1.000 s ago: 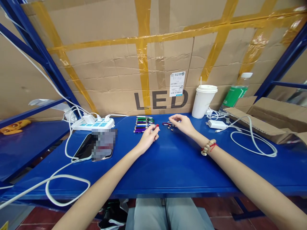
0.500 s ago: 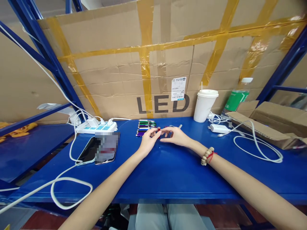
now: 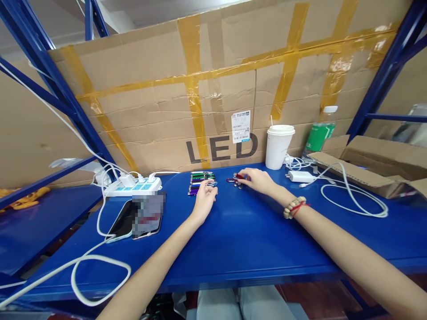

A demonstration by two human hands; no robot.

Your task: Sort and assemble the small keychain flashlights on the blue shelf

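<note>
My right hand (image 3: 257, 180) has its fingers bent down and closed around a small red metallic piece (image 3: 239, 176). A red clip-like loop (image 3: 230, 180) and small silvery bits (image 3: 239, 186) lie at those fingertips, partly hidden. Left of it, my left hand (image 3: 204, 202) rests low over the table with loosely curled fingers apart, and nothing shows in them. Its fingertips are beside a row of small metallic tubes with clips (image 3: 197, 178) in green, black, blue and purple. The hand covers part of the row's near right end.
Left stand a white power strip (image 3: 133, 189) and two phones with cables, one a black-screened phone (image 3: 122, 220). On the right are a white cup (image 3: 279, 149), a green-labelled bottle (image 3: 318, 135), a white charger (image 3: 302, 177) and an open cardboard box (image 3: 383, 155). Taped cardboard (image 3: 160, 120) rises behind.
My hands, together around a red tube before, have moved apart. My left hand has come away from it toward the row, and my right hand has moved right with the red piece.
</note>
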